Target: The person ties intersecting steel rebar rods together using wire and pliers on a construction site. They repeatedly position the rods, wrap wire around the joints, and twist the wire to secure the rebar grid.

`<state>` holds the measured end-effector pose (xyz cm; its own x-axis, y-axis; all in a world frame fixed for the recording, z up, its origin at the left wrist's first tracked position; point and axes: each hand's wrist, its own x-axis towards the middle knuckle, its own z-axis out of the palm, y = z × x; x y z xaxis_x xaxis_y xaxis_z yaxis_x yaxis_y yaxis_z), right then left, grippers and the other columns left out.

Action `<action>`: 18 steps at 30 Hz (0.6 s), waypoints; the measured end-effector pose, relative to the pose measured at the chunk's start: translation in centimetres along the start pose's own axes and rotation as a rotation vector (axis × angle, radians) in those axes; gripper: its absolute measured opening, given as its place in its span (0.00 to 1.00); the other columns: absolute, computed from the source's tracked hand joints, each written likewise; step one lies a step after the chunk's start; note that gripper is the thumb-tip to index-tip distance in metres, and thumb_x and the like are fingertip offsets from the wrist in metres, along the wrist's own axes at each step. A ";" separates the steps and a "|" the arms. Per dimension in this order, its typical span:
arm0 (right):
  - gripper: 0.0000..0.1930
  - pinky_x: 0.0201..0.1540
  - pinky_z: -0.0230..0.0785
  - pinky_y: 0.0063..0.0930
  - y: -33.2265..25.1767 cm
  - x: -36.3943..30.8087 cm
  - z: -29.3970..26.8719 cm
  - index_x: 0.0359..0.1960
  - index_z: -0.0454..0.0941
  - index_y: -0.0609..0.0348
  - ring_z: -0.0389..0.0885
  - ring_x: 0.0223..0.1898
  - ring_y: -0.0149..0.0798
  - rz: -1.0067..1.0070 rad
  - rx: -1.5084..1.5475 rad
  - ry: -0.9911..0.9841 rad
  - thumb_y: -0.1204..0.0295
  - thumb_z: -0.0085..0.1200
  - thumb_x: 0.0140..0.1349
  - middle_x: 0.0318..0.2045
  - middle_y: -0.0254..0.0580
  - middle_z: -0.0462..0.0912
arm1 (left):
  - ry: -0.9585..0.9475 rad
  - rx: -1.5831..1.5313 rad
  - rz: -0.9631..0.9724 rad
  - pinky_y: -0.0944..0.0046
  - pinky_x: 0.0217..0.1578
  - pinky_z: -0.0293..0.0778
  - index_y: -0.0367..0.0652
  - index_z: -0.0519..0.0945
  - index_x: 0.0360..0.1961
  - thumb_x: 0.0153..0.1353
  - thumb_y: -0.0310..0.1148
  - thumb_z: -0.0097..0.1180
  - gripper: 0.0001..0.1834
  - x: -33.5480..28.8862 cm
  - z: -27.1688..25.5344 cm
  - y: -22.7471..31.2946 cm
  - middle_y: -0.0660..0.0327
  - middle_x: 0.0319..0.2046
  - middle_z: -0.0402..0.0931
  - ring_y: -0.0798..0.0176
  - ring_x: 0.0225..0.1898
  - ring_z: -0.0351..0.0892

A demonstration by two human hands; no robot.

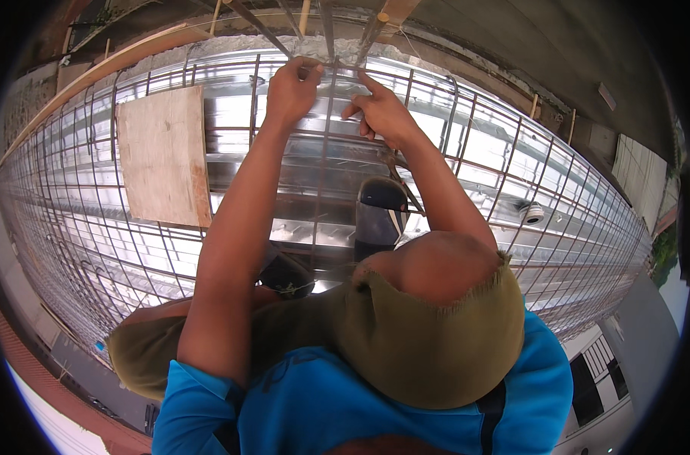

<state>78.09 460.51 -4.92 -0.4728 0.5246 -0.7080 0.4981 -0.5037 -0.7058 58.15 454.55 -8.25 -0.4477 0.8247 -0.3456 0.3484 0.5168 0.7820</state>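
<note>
My left hand (293, 92) is closed at the far edge of a rusty rebar mesh (327, 144), its thumb and fingertips pinched together by a bar. What lies between them is too small to make out. Beside it, my right hand (384, 117) has its index finger stretched to the same edge bar, the thumb apart and the other fingers loosely bent. Just under the right wrist is a dark, rusty pincer-like tool (396, 171); whether the hand touches it is hidden. Shiny corrugated metal decking (284, 182) lies beneath the mesh.
A plywood sheet (163, 155) rests on the mesh to the left. Upright bars (328, 30) and a wooden post (383, 23) rise at the far edge. My dark boot (381, 208) stands between the bars. A small white round object (533, 213) lies right. Timber edging (95, 83) curves far left.
</note>
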 end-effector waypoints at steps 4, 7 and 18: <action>0.38 0.23 0.74 0.25 0.3 0.2 1.5 0.85 0.39 0.59 0.79 0.21 0.31 0.037 0.232 -0.050 0.71 0.45 0.80 0.42 0.49 0.91 | 0.033 0.106 0.025 0.58 0.41 0.79 0.47 0.90 0.53 0.72 0.41 0.64 0.14 0.2 -0.1 0.2 0.57 0.33 0.89 0.61 0.36 0.88; 0.38 0.21 0.74 0.25 0.5 0.9 2.3 0.85 0.40 0.58 0.80 0.23 0.31 0.106 0.431 0.012 0.71 0.46 0.81 0.45 0.52 0.90 | 0.051 0.150 0.011 0.56 0.41 0.80 0.51 0.90 0.52 0.71 0.42 0.65 0.14 0.3 -0.1 0.3 0.57 0.33 0.89 0.58 0.36 0.88; 0.36 0.23 0.71 0.28 0.9 2.3 3.4 0.84 0.41 0.47 0.80 0.24 0.34 0.067 0.522 -0.058 0.72 0.44 0.82 0.40 0.53 0.90 | -0.071 0.348 0.129 0.46 0.58 0.80 0.55 0.82 0.66 0.75 0.37 0.51 0.22 0.4 -0.6 1.1 0.45 0.51 0.87 0.42 0.55 0.87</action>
<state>74.95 458.91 -7.22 -0.4996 0.4482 -0.7413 0.1071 -0.8172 -0.5663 57.85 455.34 -7.22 -0.3276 0.8957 -0.3007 0.6629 0.4447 0.6024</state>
